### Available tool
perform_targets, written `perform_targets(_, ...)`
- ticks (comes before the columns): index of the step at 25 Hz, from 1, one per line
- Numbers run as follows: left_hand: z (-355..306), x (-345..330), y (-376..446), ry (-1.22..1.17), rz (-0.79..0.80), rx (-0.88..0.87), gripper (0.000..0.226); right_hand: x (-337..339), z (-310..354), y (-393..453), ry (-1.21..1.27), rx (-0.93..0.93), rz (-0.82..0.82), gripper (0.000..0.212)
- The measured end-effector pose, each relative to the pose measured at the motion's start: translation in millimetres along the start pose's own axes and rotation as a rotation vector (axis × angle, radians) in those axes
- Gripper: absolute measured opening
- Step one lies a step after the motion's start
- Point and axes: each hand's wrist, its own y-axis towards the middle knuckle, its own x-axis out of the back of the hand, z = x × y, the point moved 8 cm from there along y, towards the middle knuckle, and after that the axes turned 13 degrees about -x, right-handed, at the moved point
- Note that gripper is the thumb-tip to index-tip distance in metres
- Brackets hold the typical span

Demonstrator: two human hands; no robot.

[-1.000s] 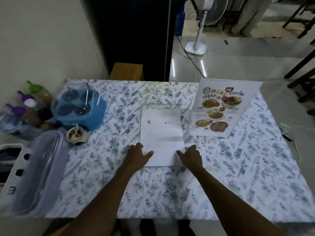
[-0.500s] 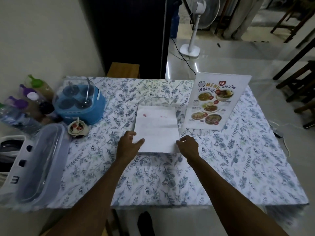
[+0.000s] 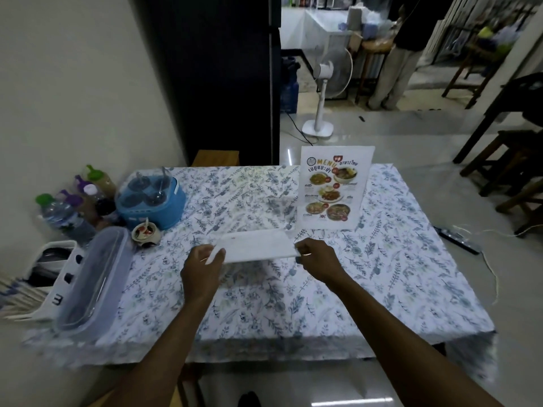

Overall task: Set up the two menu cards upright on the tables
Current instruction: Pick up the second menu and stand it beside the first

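A menu card (image 3: 335,188) with food pictures stands upright on the floral tablecloth (image 3: 396,268), right of the middle. A second menu card (image 3: 255,245), its blank white back showing, is held above the cloth in front of me, tilted with its near edge raised. My left hand (image 3: 202,265) pinches its left edge and my right hand (image 3: 316,257) pinches its right edge. The printed side of this card is hidden.
A blue condiment caddy (image 3: 151,199), a small sauce cup (image 3: 145,233), several bottles (image 3: 73,201) and a clear lidded box (image 3: 91,277) crowd the table's left side against the wall. A standing fan (image 3: 323,92), stools (image 3: 505,163) and a person stand beyond.
The white card lay flat under both hands; now both hands grip its side edges and have lifted its near edge off the cloth. My view has tipped upward.
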Motion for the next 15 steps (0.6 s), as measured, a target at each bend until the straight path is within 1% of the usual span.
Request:
perform_targets(2,-15,9,0,0.013,-0.044,-0.010,0.038,8,11,-6,0.015,0.060,0.000,0.030)
perform_targets(5,-36,20,14,-0.011,-0.080,-0.053,0.051,23,38,-4,-0.033,0.145,-0.054,0.036)
perform_targets(6,-44,22,22,-0.006,-0.080,-0.078,0.050,28,48,1,-0.053,0.164,-0.076,0.040)
perform_targets(8,-55,21,41,0.024,-0.037,-0.156,0.038,35,66,16,-0.083,0.193,-0.126,0.044)
perform_targets(10,-64,16,62,0.030,0.053,-0.221,0.024,41,81,35,-0.097,0.198,-0.162,0.042)
perform_targets(11,-69,12,72,0.037,0.101,-0.247,0.021,44,86,44,-0.105,0.190,-0.172,0.038)
perform_targets(13,-76,4,100,0.061,0.154,-0.297,0.022,47,96,63,-0.135,0.185,-0.202,0.031)
perform_targets(15,-80,-3,129,0.084,0.146,-0.341,0.024,48,105,81,-0.142,0.178,-0.216,0.026)
